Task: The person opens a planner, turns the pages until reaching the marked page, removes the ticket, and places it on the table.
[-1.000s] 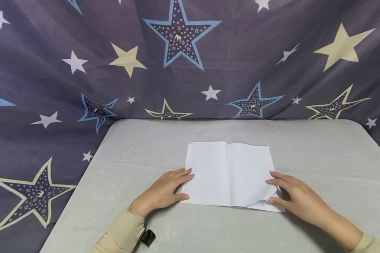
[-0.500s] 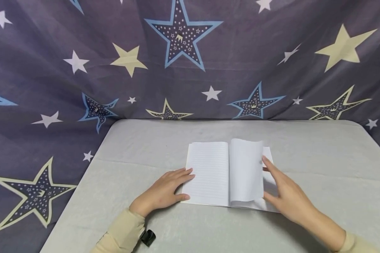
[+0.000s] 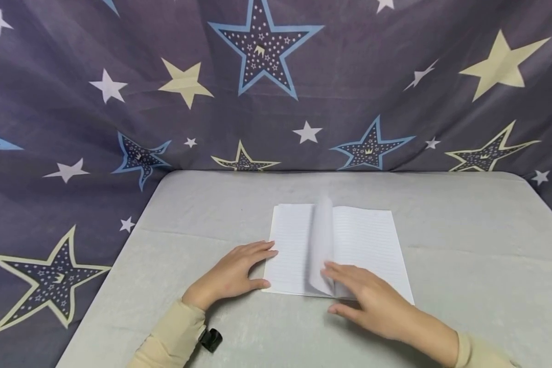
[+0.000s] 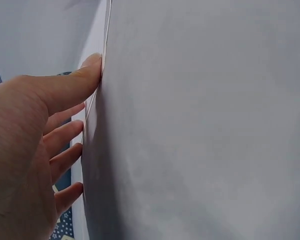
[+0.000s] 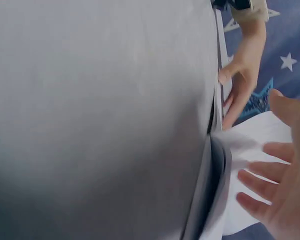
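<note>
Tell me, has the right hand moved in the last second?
Yes. The right hand has swept leftward from the notebook's right edge to near its spine, carrying a page that now stands up mid-turn. The left hand stays at the left edge.

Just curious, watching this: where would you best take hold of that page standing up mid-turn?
Probably the page's free outer edge near its bottom corner, coming from the right, where the right hand already is. That edge stands clear of the notebook; the other is bound at the spine.
</note>
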`<state>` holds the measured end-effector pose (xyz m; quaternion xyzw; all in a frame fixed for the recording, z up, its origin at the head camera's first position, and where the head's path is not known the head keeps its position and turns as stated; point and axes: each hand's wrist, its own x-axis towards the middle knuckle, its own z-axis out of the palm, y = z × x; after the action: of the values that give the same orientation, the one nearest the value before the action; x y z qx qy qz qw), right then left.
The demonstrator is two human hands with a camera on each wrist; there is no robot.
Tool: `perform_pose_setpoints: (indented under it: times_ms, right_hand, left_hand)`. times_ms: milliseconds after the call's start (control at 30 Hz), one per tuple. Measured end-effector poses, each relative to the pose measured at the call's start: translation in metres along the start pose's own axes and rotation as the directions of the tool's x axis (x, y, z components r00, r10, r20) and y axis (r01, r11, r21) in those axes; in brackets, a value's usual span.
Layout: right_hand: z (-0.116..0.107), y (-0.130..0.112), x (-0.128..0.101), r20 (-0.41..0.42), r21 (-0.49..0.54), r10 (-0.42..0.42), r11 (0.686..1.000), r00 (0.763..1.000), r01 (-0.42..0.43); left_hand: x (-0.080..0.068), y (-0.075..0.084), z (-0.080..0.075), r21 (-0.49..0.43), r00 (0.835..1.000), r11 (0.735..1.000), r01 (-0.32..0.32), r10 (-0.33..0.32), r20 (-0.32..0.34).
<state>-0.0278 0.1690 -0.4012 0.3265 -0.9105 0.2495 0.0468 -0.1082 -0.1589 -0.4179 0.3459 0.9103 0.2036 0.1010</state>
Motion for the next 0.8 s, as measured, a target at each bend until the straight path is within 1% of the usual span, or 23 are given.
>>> perform_pose_setpoints:
  times_ms: [133, 233, 300, 367, 433, 533, 633, 733, 800]
  right_hand:
    - [0.005, -0.006, -0.002, 0.116, -0.011, -0.049, 0.999, 0.992, 0.050]
    - [0.007, -0.007, -0.004, 0.181, -0.029, -0.063, 0.997, 0.982, 0.069]
    - [0.007, -0.006, -0.005, 0.202, -0.035, -0.075, 0.996, 0.977, 0.084]
    - [0.008, -0.005, -0.006, 0.206, -0.037, -0.087, 0.995, 0.975, 0.096]
    - [0.009, -0.004, -0.007, 0.201, -0.039, -0.095, 0.994, 0.975, 0.105]
    - [0.010, -0.003, -0.007, 0.198, -0.039, -0.097, 0.994, 0.975, 0.107]
    - [0.009, -0.002, -0.007, 0.195, -0.029, -0.098, 0.994, 0.976, 0.105]
    - [0.005, -0.001, -0.006, 0.173, 0.012, -0.103, 0.995, 0.980, 0.102]
    - [0.001, 0.001, -0.006, 0.143, 0.046, -0.104, 0.994, 0.984, 0.099]
  left_hand:
    - [-0.004, -0.005, -0.003, 0.007, 0.999, 1.000, 0.011, -0.011, -0.030]
    - [-0.006, -0.008, -0.005, 0.007, 0.998, 0.999, 0.047, -0.047, -0.047]
    - [-0.007, -0.009, -0.006, 0.001, 0.995, 0.997, 0.081, -0.081, -0.053]
    - [-0.007, -0.008, -0.007, -0.002, 0.992, 0.994, 0.111, -0.111, -0.058]
    - [-0.006, -0.006, -0.006, 0.002, 0.991, 0.993, 0.117, -0.117, -0.062]
    - [-0.003, 0.001, -0.005, 0.012, 0.994, 0.996, 0.093, -0.092, -0.055]
    - [0.001, 0.009, -0.003, 0.019, 0.998, 0.998, 0.053, -0.052, -0.022]
    - [0.004, 0.014, 0.000, 0.021, 1.000, 0.999, 0.024, -0.025, 0.015]
    - [0.005, 0.016, 0.001, 0.025, 1.000, 1.000, 0.009, -0.010, 0.026]
